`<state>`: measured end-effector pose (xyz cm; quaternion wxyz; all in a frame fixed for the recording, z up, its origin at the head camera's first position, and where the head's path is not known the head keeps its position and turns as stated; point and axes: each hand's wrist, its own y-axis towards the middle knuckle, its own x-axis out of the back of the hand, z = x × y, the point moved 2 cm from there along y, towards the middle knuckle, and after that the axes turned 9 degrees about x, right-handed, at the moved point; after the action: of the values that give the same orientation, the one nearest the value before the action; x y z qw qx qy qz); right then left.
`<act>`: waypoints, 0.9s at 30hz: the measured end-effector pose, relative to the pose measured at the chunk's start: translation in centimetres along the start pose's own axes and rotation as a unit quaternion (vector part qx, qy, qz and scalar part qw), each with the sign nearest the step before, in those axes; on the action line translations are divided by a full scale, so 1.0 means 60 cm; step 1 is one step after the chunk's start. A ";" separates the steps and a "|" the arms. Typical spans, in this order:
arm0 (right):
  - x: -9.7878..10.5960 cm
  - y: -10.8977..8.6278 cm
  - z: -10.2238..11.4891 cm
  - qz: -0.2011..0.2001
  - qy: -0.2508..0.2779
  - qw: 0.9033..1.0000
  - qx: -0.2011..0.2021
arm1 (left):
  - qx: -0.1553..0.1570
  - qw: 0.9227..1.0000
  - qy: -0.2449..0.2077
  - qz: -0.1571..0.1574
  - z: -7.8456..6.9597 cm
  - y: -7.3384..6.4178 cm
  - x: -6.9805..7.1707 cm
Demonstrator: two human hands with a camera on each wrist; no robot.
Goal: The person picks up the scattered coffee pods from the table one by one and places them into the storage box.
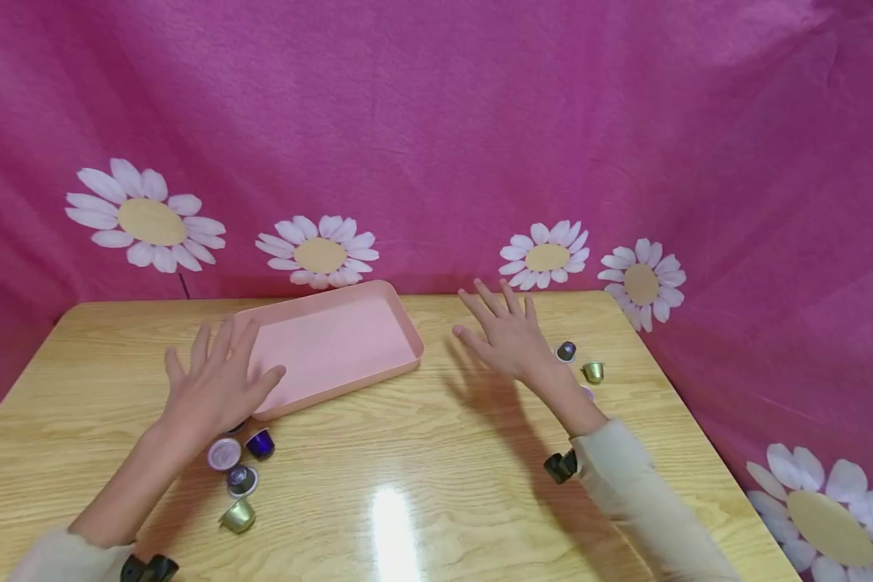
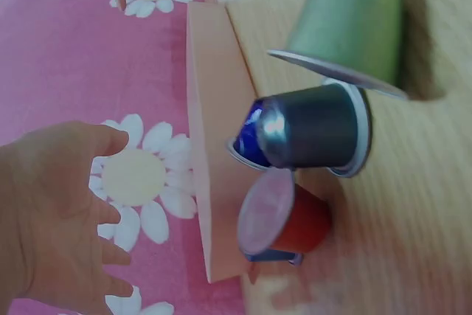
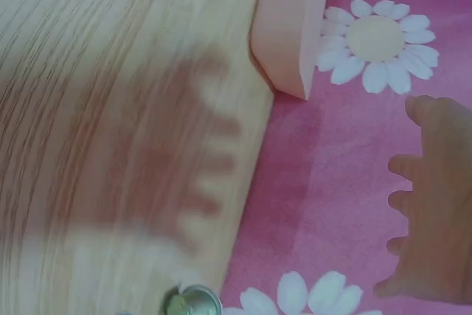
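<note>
My left hand (image 1: 214, 390), fingers spread, hovers over the left end of a pink tray (image 1: 335, 343) and holds nothing. Below its wrist several coffee capsules cluster on the table: a gold-green one (image 1: 238, 516), a dark one (image 1: 242, 480), a blue-purple one (image 1: 260, 444) and a red one with a pale pink lid (image 1: 224, 454). Another is mostly hidden by the wrist. To the right of the tray, my right hand (image 1: 508, 338) is raised with spread fingers, its shadow on the wood. Beyond its wrist lie a dark capsule (image 1: 567, 351), a gold capsule (image 1: 593, 372) and a partly hidden one (image 1: 588, 393).
The wooden table (image 1: 436, 453) runs back to a magenta cloth (image 1: 436, 145) printed with daisies, which hangs behind and along the right side. The tray stands at an angle near the back edge. Dark wrist devices (image 1: 561, 466) sit at both sleeves.
</note>
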<state>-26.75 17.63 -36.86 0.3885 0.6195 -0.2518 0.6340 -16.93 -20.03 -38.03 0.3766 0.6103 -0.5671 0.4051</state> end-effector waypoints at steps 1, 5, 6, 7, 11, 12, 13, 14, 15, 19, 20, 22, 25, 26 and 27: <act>-0.004 0.004 0.002 0.002 0.001 1.000 0.000 | 0.004 1.000 0.000 0.002 0.003 -0.001 -0.002; -0.018 0.019 0.007 0.009 0.008 1.000 0.000 | 0.017 1.000 0.002 0.006 0.015 -0.002 -0.010; -0.022 0.022 0.009 0.011 0.010 1.000 0.000 | 0.020 1.000 0.003 0.007 0.017 -0.002 -0.012; -0.026 0.026 0.010 0.012 0.010 1.000 0.001 | 0.021 1.000 0.003 0.006 0.020 -0.001 -0.013; -0.038 0.040 0.016 0.014 0.013 1.000 0.008 | 0.026 1.000 0.002 0.007 0.029 -0.001 -0.016; -0.041 0.044 0.018 0.014 0.015 1.000 0.010 | 0.027 1.000 0.002 0.008 0.031 -0.001 -0.017; -0.044 0.048 0.019 0.017 0.016 1.000 0.011 | 0.028 1.000 0.001 0.008 0.034 0.000 -0.017; -0.047 0.051 0.022 0.020 0.019 1.000 0.012 | 0.030 1.000 0.000 0.009 0.036 0.000 -0.018; -0.050 0.054 0.024 0.023 0.018 0.999 0.011 | 0.031 0.999 0.000 0.010 0.038 0.000 -0.018; -0.062 0.067 0.030 0.037 0.014 0.999 0.010 | 0.038 0.999 0.000 0.016 0.047 0.002 -0.020; -0.065 0.070 0.032 0.039 0.013 0.999 0.009 | 0.040 0.999 0.001 0.018 0.050 0.003 -0.020; -0.070 0.076 0.035 0.042 0.017 0.999 0.008 | 0.042 0.999 0.002 0.022 0.055 0.004 -0.020; -0.079 0.085 0.038 0.042 0.015 0.999 0.008 | 0.048 0.998 0.002 0.027 0.060 0.004 -0.022; -0.082 0.089 0.039 0.042 0.012 0.999 0.008 | 0.050 0.998 0.002 0.029 0.062 0.004 -0.023; -0.085 0.092 0.040 0.043 0.009 0.999 0.008 | 0.052 0.998 0.001 0.031 0.063 0.004 -0.024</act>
<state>-30.13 11.64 -40.71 0.3580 0.6056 -0.2692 0.6577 -16.98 -22.95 -40.81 0.3325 0.6103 -0.5637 0.4464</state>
